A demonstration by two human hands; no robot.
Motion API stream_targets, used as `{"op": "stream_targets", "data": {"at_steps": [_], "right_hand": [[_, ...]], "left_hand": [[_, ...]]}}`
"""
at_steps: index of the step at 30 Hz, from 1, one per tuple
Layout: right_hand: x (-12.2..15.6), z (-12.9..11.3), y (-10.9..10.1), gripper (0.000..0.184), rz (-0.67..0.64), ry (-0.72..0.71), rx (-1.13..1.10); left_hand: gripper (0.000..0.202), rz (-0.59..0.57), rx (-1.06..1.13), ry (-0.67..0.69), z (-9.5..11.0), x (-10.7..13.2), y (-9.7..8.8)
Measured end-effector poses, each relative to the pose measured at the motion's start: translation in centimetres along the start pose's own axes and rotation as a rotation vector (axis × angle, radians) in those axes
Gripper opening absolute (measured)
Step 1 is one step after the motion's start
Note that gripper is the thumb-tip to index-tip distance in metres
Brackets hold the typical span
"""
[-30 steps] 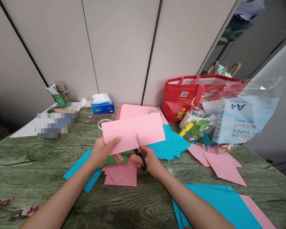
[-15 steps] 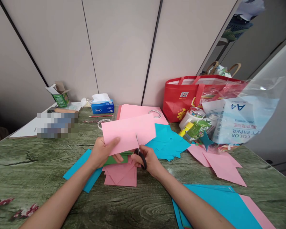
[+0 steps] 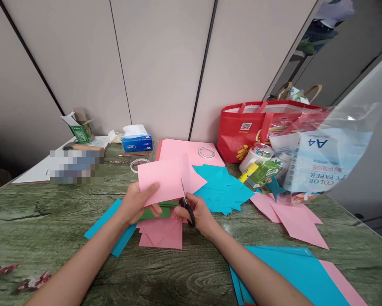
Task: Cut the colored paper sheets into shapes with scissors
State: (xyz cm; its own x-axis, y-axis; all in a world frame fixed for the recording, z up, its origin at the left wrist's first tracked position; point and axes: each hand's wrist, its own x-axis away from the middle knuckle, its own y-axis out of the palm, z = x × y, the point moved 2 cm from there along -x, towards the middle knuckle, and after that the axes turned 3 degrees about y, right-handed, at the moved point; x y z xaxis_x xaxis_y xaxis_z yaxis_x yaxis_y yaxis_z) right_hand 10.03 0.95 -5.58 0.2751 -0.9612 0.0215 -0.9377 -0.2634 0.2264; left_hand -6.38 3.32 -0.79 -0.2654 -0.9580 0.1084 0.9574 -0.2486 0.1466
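My left hand (image 3: 142, 199) pinches a sheet of pink paper (image 3: 161, 176) near its lower left corner, thumb on top and fingers beneath. The sheet is held up over the table. My right hand (image 3: 197, 209) grips black-handled scissors (image 3: 187, 208), whose blades point up at the sheet's right part. A cut piece of the pink sheet bends away beside the blades. Below the hands lie green paper (image 3: 157, 213) and several darker pink pieces (image 3: 162, 233). Blue strips (image 3: 101, 219) lie partly behind my left forearm.
Blue cut pieces (image 3: 224, 191) are heaped right of the scissors. Behind are a pink paper stack (image 3: 175, 148), white rings (image 3: 206, 152) and a tissue box (image 3: 136, 142). At right stand a red bag (image 3: 231, 136), a plastic paper packet (image 3: 318, 157) and a yellow glue stick (image 3: 248, 172). Blue sheets (image 3: 293, 272) lie front right.
The scissors have cut further into the pink sheet. Its right part now bends up and separates along the cut, with a pointed corner to the right. Both hands have barely moved.
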Motion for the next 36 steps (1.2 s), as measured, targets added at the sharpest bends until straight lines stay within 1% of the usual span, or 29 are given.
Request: {"op": "stream_targets", "data": {"at_steps": [6, 11, 18, 23, 28, 36], "right_hand": [[-0.01, -0.27, 0.12, 0.033, 0.005, -0.056, -0.002], [-0.07, -0.01, -0.02, 0.037, 0.028, -0.013, 0.003], [-0.05, -0.04, -0.01, 0.038, 0.042, 0.009, 0.012], [-0.05, -0.13, 0.11, 0.037, 0.041, 0.011, 0.037], [0.01, -0.19, 0.09, 0.034, 0.035, -0.018, 0.043], [-0.07, 0.00, -0.02, 0.036, 0.054, -0.004, 0.053]], "left_hand": [[0.028, -0.044, -0.011, -0.034, -0.21, -0.12, -0.08], [0.028, -0.041, -0.016, -0.029, -0.10, -0.09, -0.14], [0.029, -0.036, -0.029, -0.024, 0.05, -0.06, -0.12], [0.029, -0.031, -0.018, -0.034, 0.03, 0.03, -0.12], [0.029, -0.036, -0.017, -0.033, 0.01, -0.02, -0.18], [0.030, -0.030, -0.029, -0.032, -0.06, 0.04, -0.25]]}}
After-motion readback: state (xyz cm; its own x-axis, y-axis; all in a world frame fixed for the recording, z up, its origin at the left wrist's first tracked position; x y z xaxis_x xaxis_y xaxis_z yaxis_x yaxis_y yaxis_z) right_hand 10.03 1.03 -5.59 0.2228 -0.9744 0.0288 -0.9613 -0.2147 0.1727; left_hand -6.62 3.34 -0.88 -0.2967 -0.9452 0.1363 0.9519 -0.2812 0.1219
